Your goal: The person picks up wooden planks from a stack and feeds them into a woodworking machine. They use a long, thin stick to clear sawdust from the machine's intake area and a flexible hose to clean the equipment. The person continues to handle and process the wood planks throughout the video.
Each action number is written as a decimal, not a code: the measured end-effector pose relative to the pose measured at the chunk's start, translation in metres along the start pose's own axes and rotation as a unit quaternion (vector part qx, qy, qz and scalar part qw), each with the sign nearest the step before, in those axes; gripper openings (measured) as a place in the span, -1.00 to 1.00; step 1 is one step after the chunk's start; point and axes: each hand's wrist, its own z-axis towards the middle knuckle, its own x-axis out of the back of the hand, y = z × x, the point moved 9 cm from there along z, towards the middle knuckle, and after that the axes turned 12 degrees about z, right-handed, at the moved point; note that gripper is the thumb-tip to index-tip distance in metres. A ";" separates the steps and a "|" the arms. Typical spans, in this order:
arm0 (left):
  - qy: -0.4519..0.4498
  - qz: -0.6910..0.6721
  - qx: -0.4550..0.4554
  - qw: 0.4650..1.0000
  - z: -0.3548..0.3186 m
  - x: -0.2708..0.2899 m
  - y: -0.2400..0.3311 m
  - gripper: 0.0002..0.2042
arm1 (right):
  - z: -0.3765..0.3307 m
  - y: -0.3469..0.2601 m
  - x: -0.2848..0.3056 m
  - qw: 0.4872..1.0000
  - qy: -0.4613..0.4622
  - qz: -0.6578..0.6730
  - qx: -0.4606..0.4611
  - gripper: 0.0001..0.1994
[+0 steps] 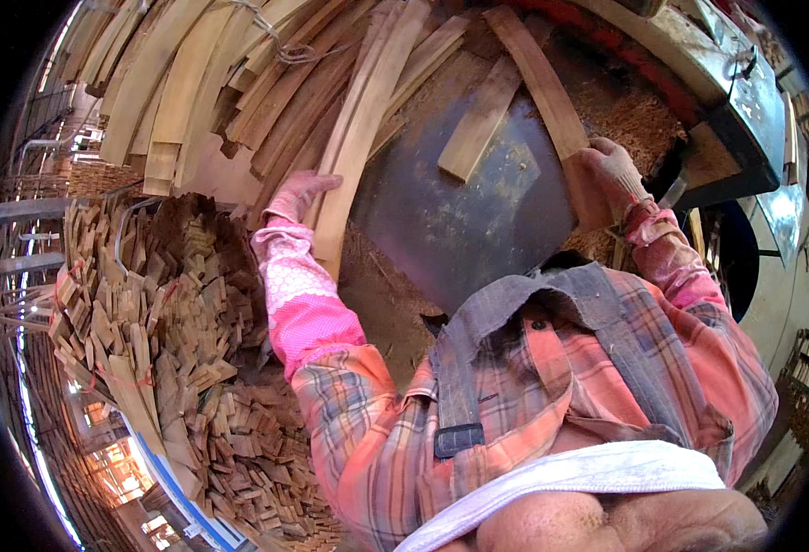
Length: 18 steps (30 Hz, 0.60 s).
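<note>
We observed the gloved left hand (296,195) laid flat, fingers extended, on a long pale plank (360,138) at far left. The gloved right hand (612,175) gripped the near end of a darker plank (538,78) over the grey metal table (464,221) at right.

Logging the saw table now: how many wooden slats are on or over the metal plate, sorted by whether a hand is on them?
Slat under the left hand, pale and long: 1
Slat gripped by the right hand, brown: 1
Loose short slat on the metal plate: 1
Total: 3
</note>
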 end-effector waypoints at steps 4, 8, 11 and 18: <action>0.076 0.276 0.065 0.956 -0.018 -0.026 0.040 -0.17 | -0.001 -0.001 0.004 0.999 0.023 -0.002 0.047 -0.57; 0.124 0.282 0.105 0.946 -0.061 -0.060 0.075 -0.20 | -0.003 -0.007 0.005 0.998 0.025 -0.001 0.056 -0.62; 0.155 0.296 0.090 0.938 -0.098 -0.060 0.071 -0.34 | 0.003 -0.014 0.001 0.997 -0.007 0.008 0.078 -0.66; 0.301 0.064 0.187 0.933 -0.268 -0.134 -0.080 -0.39 | 0.004 -0.015 0.016 0.984 -0.090 -0.040 0.147 -0.63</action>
